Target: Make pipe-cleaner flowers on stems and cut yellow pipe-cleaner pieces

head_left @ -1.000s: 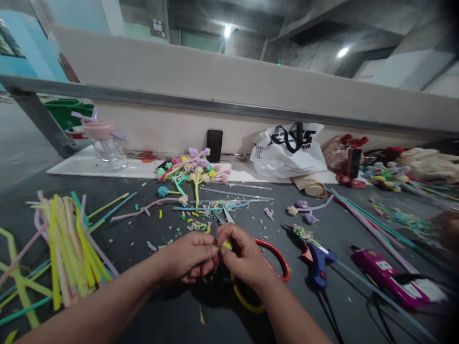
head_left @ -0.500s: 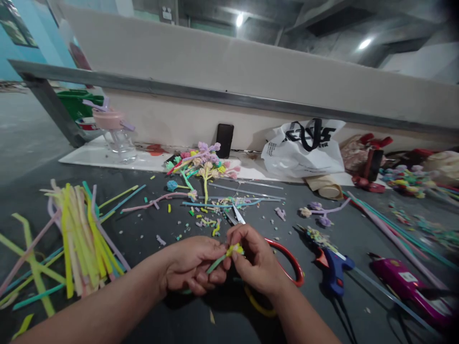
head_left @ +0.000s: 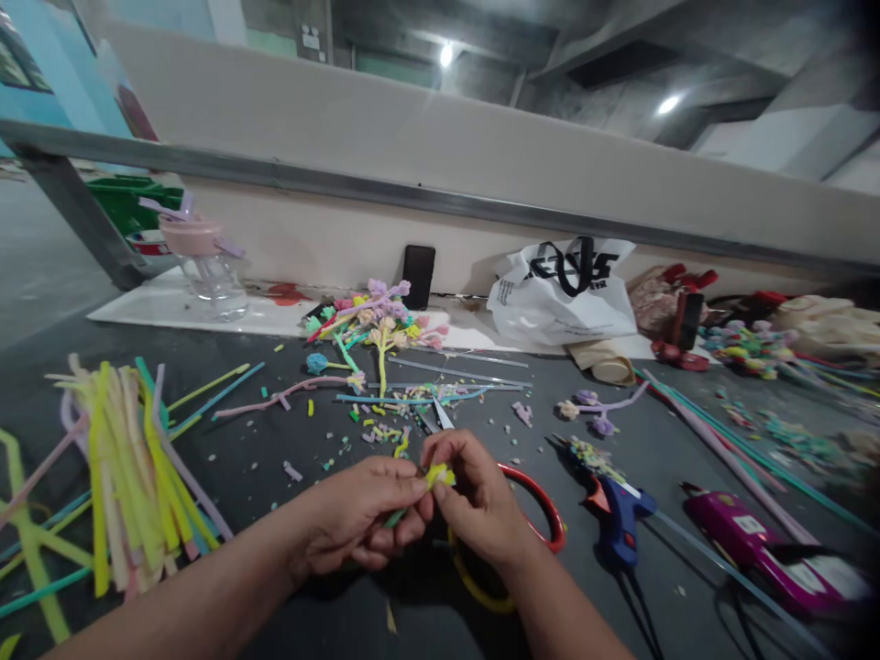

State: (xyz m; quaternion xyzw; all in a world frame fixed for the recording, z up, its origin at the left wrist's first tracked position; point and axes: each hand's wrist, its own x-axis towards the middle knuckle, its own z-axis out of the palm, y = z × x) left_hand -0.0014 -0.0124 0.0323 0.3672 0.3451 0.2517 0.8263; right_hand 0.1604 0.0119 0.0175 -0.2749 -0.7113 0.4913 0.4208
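Left hand (head_left: 364, 511) and right hand (head_left: 478, 500), both mine, curled nearly closed, pinching yellow pipe-cleaner flower (head_left: 438, 476), blue glue gun (head_left: 619, 522) at right.

Yellow flower (head_left: 440, 476) and stem bundle (head_left: 137, 467) – fuzzy-looking, matt. Desk (head_left: 336, 623) smooth, matt. Blue glue gun (head_left: 619, 530) plastic; magenta tool (head_left: 732, 532) glossy plastic. Scissor blades (head_left: 444, 417) shiny metal – rail (head_left: 344, 193) dull metal.

On the dark flat counter (head_left: 247, 467), long yellow fuzzy stems (head_left: 134, 477) lay left of the bare hands (head_left: 476, 497), a blue plastic glue gun (head_left: 622, 524) right; behind, a black rectangular phone (head_left: 418, 277) stood left of a white crinkled bag (head_left: 550, 310).
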